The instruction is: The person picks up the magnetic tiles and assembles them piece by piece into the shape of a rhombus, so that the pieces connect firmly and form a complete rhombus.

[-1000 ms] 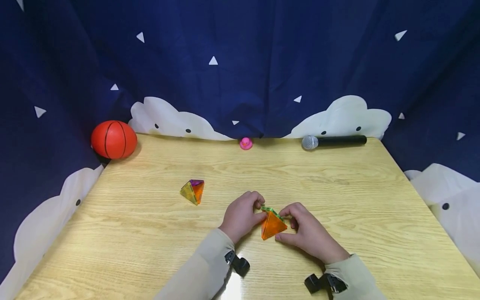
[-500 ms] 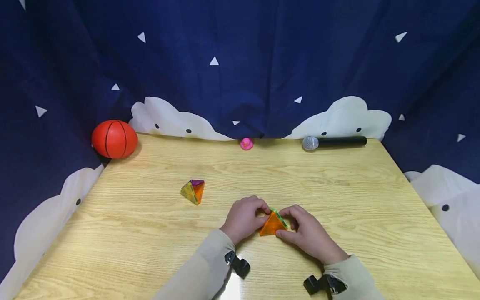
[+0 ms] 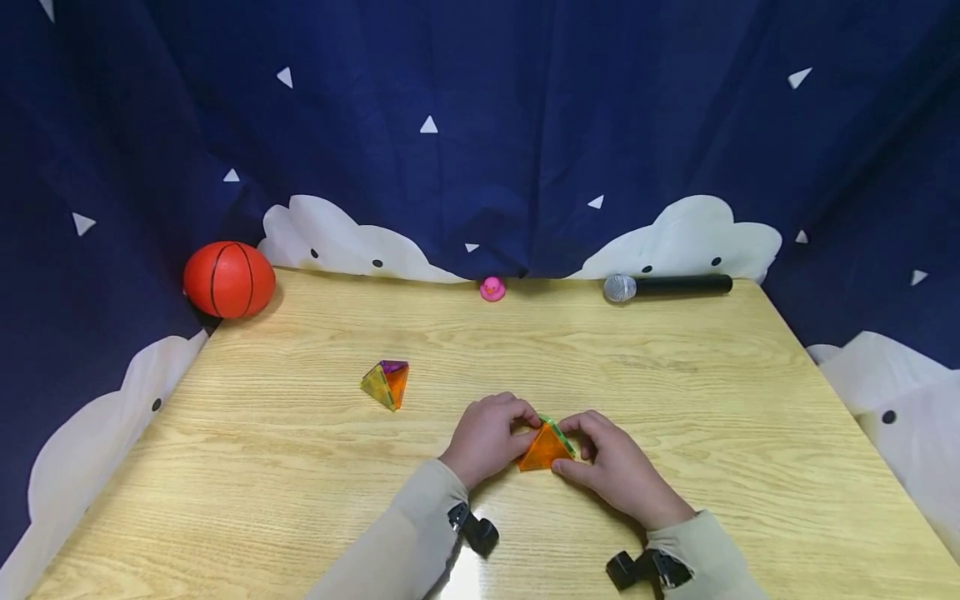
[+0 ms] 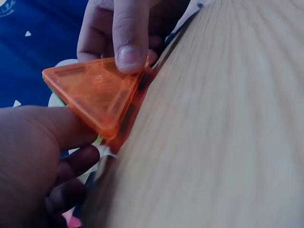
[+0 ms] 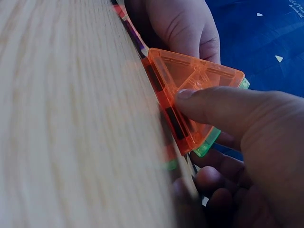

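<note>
Both hands hold a small pyramid of translucent magnetic tiles on the wooden table. Its orange triangular tile (image 3: 543, 452) faces the person and leans back; a green tile (image 3: 558, 435) shows along its right edge. My left hand (image 3: 487, 437) grips the pyramid's left side between thumb and fingers. On the other side my right hand (image 3: 618, 468) pinches it, the thumb on the orange face in the right wrist view and the fingers behind the green tile (image 5: 207, 143). In the left wrist view the orange tile (image 4: 95, 88) stands on its bottom edge. The pyramid's back is hidden.
A second tile pyramid (image 3: 386, 384) in yellow, orange and purple stands to the left. Along the back are a red ball (image 3: 228, 279), a pink rubber duck (image 3: 492, 289) and a microphone (image 3: 667, 287). A dark blue curtain (image 3: 480, 125) hangs behind the table (image 3: 262, 467).
Within the past second the pyramid has turned so one orange face points straight at the person. My left hand has shifted slightly right along it. Over the last half second almost nothing moves.
</note>
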Tool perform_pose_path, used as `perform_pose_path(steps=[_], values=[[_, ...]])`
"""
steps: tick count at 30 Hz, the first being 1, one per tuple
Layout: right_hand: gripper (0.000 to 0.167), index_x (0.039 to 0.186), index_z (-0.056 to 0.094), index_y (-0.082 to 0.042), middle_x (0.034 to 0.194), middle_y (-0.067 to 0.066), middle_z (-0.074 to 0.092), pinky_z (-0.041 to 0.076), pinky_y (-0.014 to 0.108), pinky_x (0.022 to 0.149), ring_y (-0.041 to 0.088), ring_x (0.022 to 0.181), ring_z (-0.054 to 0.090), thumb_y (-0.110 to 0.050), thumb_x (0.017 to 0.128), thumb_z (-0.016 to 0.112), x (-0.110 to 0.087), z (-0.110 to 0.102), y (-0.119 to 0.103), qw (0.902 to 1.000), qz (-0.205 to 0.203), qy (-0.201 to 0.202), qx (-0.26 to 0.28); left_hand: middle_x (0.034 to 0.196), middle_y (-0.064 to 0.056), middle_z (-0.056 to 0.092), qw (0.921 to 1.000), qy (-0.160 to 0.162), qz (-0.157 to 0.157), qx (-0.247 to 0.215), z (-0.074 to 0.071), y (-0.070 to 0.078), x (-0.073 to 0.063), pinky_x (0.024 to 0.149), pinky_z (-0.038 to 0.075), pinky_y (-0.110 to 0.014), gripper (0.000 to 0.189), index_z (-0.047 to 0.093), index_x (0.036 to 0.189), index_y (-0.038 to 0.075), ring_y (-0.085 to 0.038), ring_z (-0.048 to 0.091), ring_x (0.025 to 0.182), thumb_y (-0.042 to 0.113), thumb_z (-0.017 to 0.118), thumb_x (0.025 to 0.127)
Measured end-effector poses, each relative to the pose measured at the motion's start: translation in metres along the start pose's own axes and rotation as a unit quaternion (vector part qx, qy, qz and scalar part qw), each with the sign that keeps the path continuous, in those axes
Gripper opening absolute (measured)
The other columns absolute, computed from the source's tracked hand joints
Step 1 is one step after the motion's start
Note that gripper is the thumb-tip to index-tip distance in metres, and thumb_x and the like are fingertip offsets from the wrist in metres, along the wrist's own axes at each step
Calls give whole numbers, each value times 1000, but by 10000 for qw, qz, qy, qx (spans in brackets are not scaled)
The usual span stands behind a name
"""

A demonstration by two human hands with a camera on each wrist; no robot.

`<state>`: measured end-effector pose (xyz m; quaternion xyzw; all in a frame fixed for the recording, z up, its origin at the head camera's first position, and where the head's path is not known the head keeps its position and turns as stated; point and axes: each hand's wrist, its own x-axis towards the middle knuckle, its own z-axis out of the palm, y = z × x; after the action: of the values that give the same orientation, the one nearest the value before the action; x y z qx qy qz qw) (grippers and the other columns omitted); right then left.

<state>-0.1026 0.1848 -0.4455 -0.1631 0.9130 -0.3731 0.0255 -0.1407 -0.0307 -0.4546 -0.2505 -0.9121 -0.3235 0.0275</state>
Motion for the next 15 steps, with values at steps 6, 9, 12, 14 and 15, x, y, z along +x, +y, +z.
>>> perform_pose_path(steps=[6,9,12,14,15], values=[[35,113,66,-16,85,-3,51,40,26,61,11,72,47,-24,83,84,-1,1,2,10000,22,24,78,95,10,64,9985,-439,313,60,-25,-6,4,83,50,-30,7,72,101,21,-9,59,88,24,69,95],[36,113,66,-16,85,-3,51,41,26,61,11,72,47,-24,83,84,0,1,1,9999,24,15,99,97,10,64,9987,-390,328,51,-49,-10,5,83,50,-31,9,71,103,19,-10,58,89,24,67,97],[37,114,66,-15,86,-4,52,41,26,61,11,72,47,-25,83,83,0,2,1,9999,58,-14,114,99,10,65,9997,-40,133,-180,-73,-17,4,82,51,-32,10,71,103,17,-14,59,91,23,67,97],[37,115,66,-15,86,-4,52,41,26,61,11,73,47,-25,83,84,0,1,1,9999,96,-24,124,102,8,65,9989,300,12,-347,-89,-21,2,84,51,-35,10,71,104,16,-17,61,96,22,67,97],[37,114,66,-16,86,-4,52,41,26,61,11,73,47,-25,83,84,0,1,1,9999,112,-19,124,103,7,66,9979,479,-45,-426,-97,-24,0,85,51,-37,11,71,105,15,-19,62,98,21,66,97]])
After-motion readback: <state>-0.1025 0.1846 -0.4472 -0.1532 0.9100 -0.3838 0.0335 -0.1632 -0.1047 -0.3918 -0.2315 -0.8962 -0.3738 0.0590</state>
